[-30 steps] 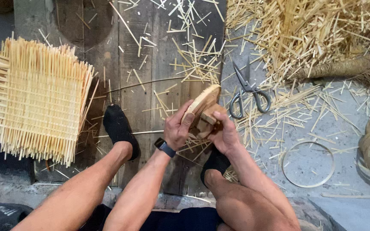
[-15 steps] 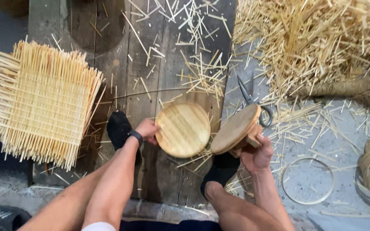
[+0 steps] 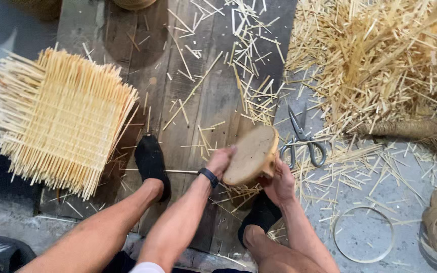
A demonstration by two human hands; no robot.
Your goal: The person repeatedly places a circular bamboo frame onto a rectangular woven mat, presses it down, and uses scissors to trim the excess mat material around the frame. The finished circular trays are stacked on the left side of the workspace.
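so the round wooden disc (image 3: 251,154) sat tilted at frame center, left hand (image 3: 220,161) gripping its left edge, right hand (image 3: 279,182) clasping underneath, scissors (image 3: 303,137) just right.

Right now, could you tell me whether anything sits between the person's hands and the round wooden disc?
Nothing visible does. The left hand and right hand both grip the wooden disc directly, one on each side. The scissors lie apart, on the floor beside it.
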